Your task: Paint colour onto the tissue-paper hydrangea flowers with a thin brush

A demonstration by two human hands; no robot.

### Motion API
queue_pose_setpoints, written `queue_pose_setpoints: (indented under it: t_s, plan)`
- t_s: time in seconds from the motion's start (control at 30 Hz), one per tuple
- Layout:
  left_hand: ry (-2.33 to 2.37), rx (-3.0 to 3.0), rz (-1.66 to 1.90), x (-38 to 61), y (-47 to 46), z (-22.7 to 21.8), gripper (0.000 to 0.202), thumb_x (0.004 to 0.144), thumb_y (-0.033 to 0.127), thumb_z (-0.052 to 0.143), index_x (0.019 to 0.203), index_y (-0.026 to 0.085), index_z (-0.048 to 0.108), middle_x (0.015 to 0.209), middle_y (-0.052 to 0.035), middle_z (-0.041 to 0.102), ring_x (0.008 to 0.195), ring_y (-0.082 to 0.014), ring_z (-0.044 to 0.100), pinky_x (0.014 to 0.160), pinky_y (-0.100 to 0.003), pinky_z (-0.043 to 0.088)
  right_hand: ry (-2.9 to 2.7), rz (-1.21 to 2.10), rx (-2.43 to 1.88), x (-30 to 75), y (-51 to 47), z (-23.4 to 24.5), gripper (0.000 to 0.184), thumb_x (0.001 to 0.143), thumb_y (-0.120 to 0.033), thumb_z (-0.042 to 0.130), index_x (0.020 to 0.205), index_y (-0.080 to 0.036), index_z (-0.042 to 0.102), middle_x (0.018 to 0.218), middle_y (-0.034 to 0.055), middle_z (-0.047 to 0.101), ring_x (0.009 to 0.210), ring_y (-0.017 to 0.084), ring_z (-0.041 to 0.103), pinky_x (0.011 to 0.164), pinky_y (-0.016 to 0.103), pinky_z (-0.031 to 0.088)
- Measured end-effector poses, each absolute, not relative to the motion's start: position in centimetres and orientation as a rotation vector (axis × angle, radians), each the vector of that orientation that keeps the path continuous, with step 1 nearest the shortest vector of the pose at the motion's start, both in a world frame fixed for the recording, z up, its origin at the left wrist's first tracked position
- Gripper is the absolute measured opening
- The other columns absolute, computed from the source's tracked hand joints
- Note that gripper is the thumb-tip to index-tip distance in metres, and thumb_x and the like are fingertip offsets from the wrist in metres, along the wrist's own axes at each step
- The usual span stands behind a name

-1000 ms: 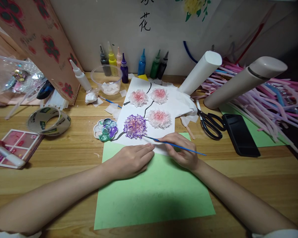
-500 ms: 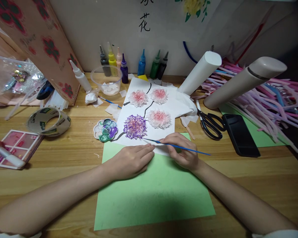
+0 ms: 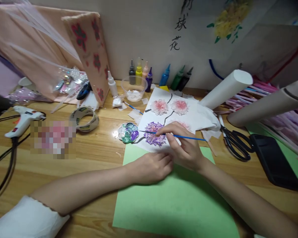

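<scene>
My right hand (image 3: 186, 145) pinches a thin blue paintbrush (image 3: 188, 136), its dark tip pointing left over the purple-tipped paper flower (image 3: 154, 134) towards the palette. A small flower-shaped palette (image 3: 128, 133) holds green and purple paint. My left hand (image 3: 152, 167) rests palm down, fingers slightly bent, near the lower edge of the white paper (image 3: 149, 145) on a green sheet (image 3: 173, 205). Two pink-white paper flowers, one at upper left (image 3: 159, 106) and one at upper right (image 3: 180, 106), show on the white paper with black painted stems. A third pink one is mostly behind my right hand.
Paint bottles (image 3: 139, 72) and a clear plastic bowl (image 3: 134, 89) stand at the back. Tape (image 3: 84, 119) and a glue gun (image 3: 24, 120) lie left. Scissors (image 3: 238, 143), a black phone (image 3: 275, 162), a white cylinder (image 3: 227, 87) and a grey bottle (image 3: 268, 102) are right.
My right hand has carried the paintbrush left, its tip passing over the purple flower to the palette's edge. The view has swung left, bringing in the glue gun. My left hand's fingers look more bent.
</scene>
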State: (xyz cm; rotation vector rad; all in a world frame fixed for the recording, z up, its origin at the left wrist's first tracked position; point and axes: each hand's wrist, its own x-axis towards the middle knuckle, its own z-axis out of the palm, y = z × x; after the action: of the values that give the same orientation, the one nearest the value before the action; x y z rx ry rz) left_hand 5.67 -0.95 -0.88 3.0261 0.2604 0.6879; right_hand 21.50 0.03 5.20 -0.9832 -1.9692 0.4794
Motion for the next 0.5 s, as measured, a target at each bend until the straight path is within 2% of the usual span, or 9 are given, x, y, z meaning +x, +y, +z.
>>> queue_pose_setpoints:
  t_s: [0.17,0.5]
  plan:
    - [0.303,3.083,0.772,5.6,-1.3,-1.3,0.023,0.09,0.006,0.04,0.089,0.008,0.062,0.085,-0.0134,0.069,0.077,-0.0225,0.066,0.074,-0.035,0.057,-2.081,0.446,-0.929,18.1,1.8,5.3,0.02,0.096,-0.018,0.041,0.089,-0.021,0.06,0.079,0.0038,0.066,0.075,0.018,0.059,0.068,0.032,0.047]
    - [0.496,3.099,0.649,5.4,-1.9,-1.0,0.017,0.088,0.006,0.043,0.086,0.01,0.059,0.077,-0.011,0.067,0.072,-0.0229,0.066,0.062,-0.032,0.055,-2.085,0.465,-1.041,16.9,2.8,4.4,0.023,0.097,-0.021,0.04,0.083,-0.021,0.059,0.079,0.0034,0.067,0.076,0.017,0.061,0.069,0.03,0.047]
